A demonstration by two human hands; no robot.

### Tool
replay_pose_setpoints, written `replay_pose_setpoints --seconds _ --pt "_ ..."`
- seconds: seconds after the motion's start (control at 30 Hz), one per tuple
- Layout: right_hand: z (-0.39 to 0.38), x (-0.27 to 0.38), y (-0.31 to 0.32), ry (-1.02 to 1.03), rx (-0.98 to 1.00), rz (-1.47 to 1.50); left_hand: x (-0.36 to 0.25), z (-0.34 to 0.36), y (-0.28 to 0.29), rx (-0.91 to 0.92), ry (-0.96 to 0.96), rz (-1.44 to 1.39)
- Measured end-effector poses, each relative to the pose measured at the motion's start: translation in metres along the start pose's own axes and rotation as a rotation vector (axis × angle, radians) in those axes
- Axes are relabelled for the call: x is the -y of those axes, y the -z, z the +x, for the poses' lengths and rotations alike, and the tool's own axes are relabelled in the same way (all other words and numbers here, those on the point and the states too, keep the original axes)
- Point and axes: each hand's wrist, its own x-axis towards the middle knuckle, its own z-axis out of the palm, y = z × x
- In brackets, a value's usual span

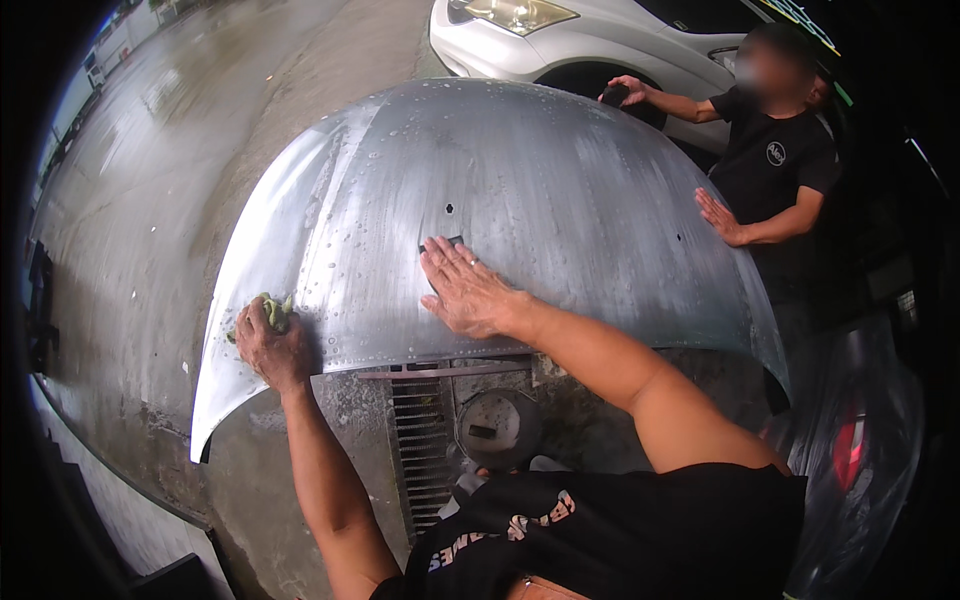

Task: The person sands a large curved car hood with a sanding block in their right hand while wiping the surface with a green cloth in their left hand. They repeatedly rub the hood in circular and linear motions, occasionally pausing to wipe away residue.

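Observation:
A wet, silvery-grey car hood (540,190) with soapy drops and streaks lies in front of me. At its near left side, my left hand (270,345) is closed around a crumpled yellow-green cloth (277,310), which rests against the metal. Toward the middle, my right hand (468,290) lies flat on the hood with its fingers stretched out. Under those fingertips is a small dark sheet (440,242), perhaps sandpaper, mostly covered by the hand. Just beyond it is a small hole (449,208) in the metal.
At the right, a co-worker (780,150) in a black shirt has one hand (722,218) flat on the hood's edge and the other near a dark object. A white car (600,40) stands behind. Below the hood are a floor grate (420,430) and a round stool-like object (497,425).

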Motion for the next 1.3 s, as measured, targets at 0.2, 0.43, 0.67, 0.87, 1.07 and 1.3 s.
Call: replay_pose_setpoints --seconds 0.2,0.43,0.67,0.87,1.07,1.3 --pt "-0.069 0.003 -0.023 0.142 -0.053 0.028 0.002 0.006 -0.009 0.033 -0.038 -0.046" --pt "0.065 -0.098 0.032 -0.207 0.002 0.06 0.004 -0.001 0.001 0.054 -0.054 -0.065" --pt "0.165 -0.217 0.075 -0.679 -0.111 0.064 -0.015 0.001 0.006 0.211 -0.096 -0.209" --pt "0.049 -0.015 0.018 -0.188 0.047 0.028 0.02 0.003 0.04 0.404 -0.261 -0.196" --pt "0.072 0.006 0.013 -0.05 0.004 -0.081 0.023 0.0 0.031 0.355 -0.304 -0.169" --pt "0.253 -0.23 0.094 -0.66 -0.06 0.068 0.022 0.0 0.03 0.333 -0.293 -0.125"
